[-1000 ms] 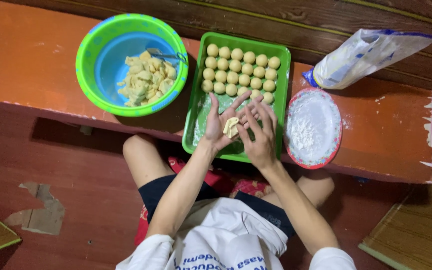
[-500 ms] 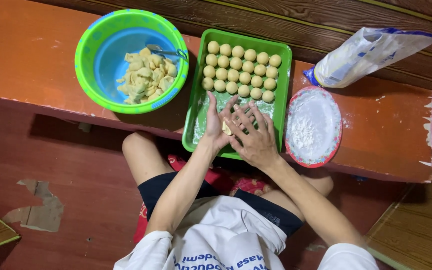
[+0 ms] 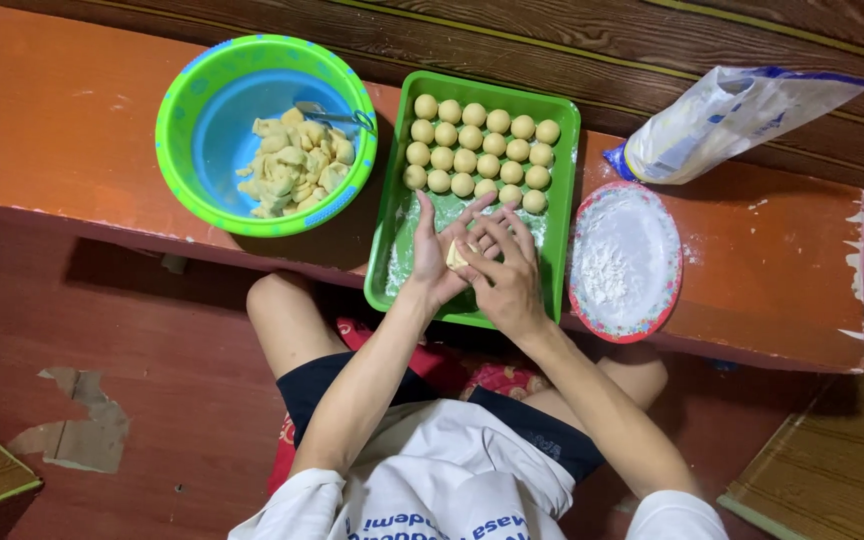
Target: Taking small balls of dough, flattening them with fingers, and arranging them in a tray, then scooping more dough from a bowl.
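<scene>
The left hand (image 3: 439, 262) and the right hand (image 3: 505, 278) are pressed together palm to palm over the near half of the green tray (image 3: 558, 240), fingers stretched out flat rather than curled. Between the palms sits a small pale dough piece (image 3: 457, 257), only its edge showing; both hands bear on it, neither closing its fingers around it.

On the far half of the tray, just beyond the fingertips, lie rows of dough balls (image 3: 480, 150), round and yellowish, packed touching one another. The tray floor under the hands is dusted white.

To the left of the tray stands a green and blue bowl (image 3: 184, 120) on the orange surface (image 3: 62, 120), holding torn dough chunks (image 3: 294, 165) and a metal spoon (image 3: 332, 113) leaning at its far rim. To the right of the tray, just beside it, is a red-rimmed plate of white flour (image 3: 624, 262). Beyond that plate lies a plastic flour bag (image 3: 722, 120), tilted on its side.
</scene>
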